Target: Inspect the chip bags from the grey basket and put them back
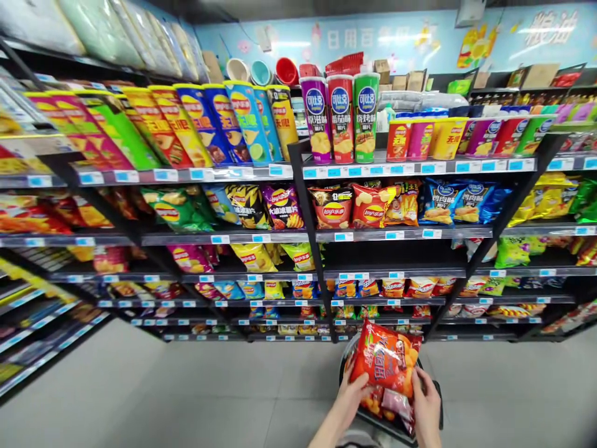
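Note:
Between my two hands is a red snack bag [383,358] with orange pictures on its right side. My left hand [349,393] grips its lower left edge, thumb on the front. At the lower right edge my right hand [425,398] closes on it with the thumb up. Below the bag is a dark basket [344,364], partly covered by the bag and my hands. Several other snack bags lie in it, among them a pink and silver packet [397,403].
Ahead stands a long black shelf rack [401,272] with chip bags on its lower tiers. Chip canisters [339,118] line the top tier. More shelving [28,348] runs along the left. Grey tiled floor [209,386] lies before the rack.

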The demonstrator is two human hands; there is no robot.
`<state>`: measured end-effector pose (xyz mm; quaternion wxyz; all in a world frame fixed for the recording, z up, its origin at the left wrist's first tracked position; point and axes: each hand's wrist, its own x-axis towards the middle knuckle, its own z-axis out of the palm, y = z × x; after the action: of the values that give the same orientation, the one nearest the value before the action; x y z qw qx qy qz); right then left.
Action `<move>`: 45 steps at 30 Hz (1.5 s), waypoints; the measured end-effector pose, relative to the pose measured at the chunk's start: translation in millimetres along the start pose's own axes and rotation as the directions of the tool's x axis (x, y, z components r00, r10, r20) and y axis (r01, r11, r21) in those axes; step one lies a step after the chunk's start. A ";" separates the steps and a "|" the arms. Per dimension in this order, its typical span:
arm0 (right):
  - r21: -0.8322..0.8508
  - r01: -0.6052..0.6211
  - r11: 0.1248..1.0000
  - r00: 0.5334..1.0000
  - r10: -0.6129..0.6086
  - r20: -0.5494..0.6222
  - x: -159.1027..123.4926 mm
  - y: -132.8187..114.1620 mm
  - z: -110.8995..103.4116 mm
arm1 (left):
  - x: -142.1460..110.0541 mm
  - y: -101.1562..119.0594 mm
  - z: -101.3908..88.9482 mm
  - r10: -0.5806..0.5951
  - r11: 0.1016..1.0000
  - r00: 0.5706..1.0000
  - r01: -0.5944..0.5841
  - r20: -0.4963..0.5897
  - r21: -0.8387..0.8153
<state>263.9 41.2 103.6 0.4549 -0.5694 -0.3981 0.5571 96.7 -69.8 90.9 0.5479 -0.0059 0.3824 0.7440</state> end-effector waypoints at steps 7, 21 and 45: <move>-0.134 0.175 0.975 0.985 -0.173 0.027 11.6 -11.5 -19.1 | -26.6 54.3 9.5 -0.117 0.955 0.909 -0.007 0.400 0.296; -0.299 0.341 0.891 0.938 -0.304 0.166 2.7 -70.8 -49.8 | -11.0 12.6 48.0 -0.073 0.980 0.992 0.053 0.098 0.191; 0.397 -0.204 0.895 0.977 0.162 0.136 -17.2 -44.6 -18.7 | -13.9 -35.3 61.1 -0.182 0.968 0.981 0.167 0.064 0.187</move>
<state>283.9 35.2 150.5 0.4891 -0.4682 -0.2394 0.6959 156.3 -42.2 120.2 0.6244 0.0401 0.4239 0.6549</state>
